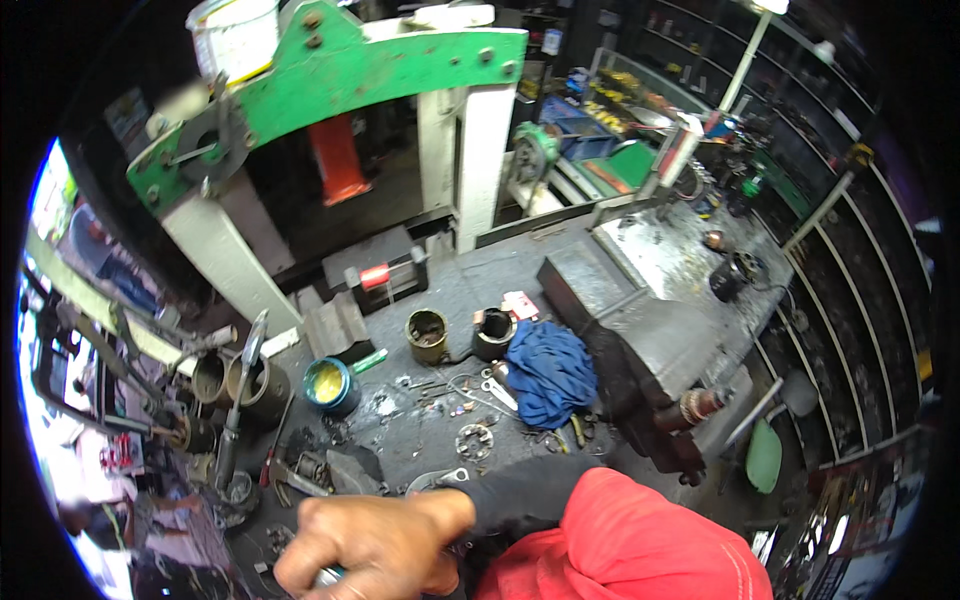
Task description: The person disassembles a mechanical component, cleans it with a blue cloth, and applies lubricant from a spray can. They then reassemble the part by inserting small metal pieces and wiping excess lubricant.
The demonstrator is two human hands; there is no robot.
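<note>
My right hand (365,535), reaching from a black sleeve with red cloth over the upper arm, is closed around a small object, of which only a metallic, teal-edged bit shows at the bottom edge. Behind it is part of what looks like my left hand (440,572), mostly hidden, its fingers unclear. Just above them lie a ring wrench (450,476), a hammer (300,478) and a small round metal part (475,443) on the grimy grey bench (395,430).
A blue rag (550,375), a tub of yellow grease (330,383), two cans (427,335) and steel blocks (337,325) sit on the bench. A green-and-white press frame (485,170) stands behind, shelving (840,330) at right. Another person (105,525) is at far left.
</note>
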